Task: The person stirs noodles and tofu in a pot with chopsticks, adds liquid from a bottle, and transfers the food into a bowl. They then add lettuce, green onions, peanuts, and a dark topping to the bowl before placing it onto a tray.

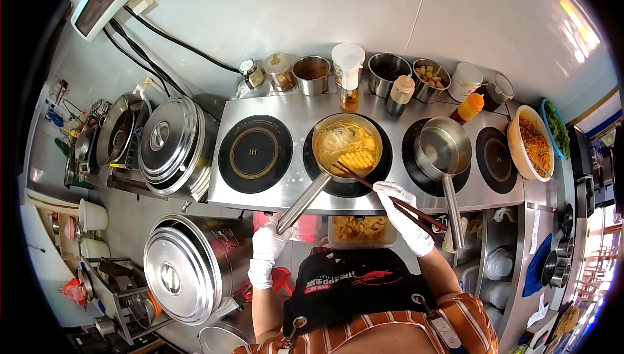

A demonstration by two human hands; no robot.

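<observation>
My left hand (268, 245), in a white glove, is closed around the end of a saucepan's long handle (304, 203). The saucepan sits on an induction hob, holding yellowish broth with pale noodles (339, 134) and a ridged yellow piece (354, 161) I cannot name for sure. Between the fingers of my right hand (402, 214), also gloved, are long dark chopsticks (359, 180). Their tips reach over the pan's near rim to the ridged piece. To the right, a second saucepan (453, 208) rests on another hob, its contents looking like clear liquid.
Metal pots, a squeeze bottle (400, 94) and an orange-capped bottle (469, 108) line the back. A bowl of orange-brown shreds (525, 120) stands far right. Large lidded pots (170, 136) are left. Below the counter edge sits a food-filled container (362, 242).
</observation>
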